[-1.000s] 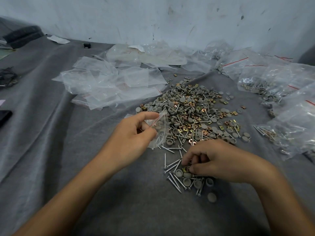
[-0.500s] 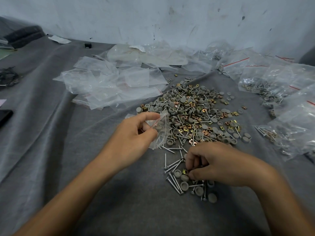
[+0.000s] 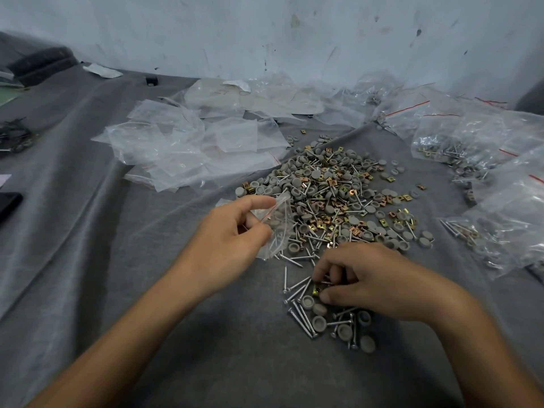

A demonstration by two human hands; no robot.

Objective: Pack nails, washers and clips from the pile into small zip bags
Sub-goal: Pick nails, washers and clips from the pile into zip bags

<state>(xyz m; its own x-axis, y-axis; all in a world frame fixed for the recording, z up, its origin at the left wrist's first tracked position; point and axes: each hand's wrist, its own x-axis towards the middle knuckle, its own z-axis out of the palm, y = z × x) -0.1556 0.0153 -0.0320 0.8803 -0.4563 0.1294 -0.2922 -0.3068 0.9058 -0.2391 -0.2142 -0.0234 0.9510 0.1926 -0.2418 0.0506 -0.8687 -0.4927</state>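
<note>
A big pile of silver nails, grey round washers and brass clips lies on the grey cloth. My left hand pinches a small clear zip bag by its red-lined mouth, just left of the pile. A smaller heap of nails and washers sits nearer to me. My right hand is over that heap, thumb and curled fingers pinching a brass clip together with some nails.
Empty zip bags are spread at the back left of the cloth. Filled bags lie along the right side. A black object sits at the left edge. A white wall closes the back.
My right hand has shifted a little away from me on the small heap, its fingers gathering pieces. The left hand holds the bag in the same place.
</note>
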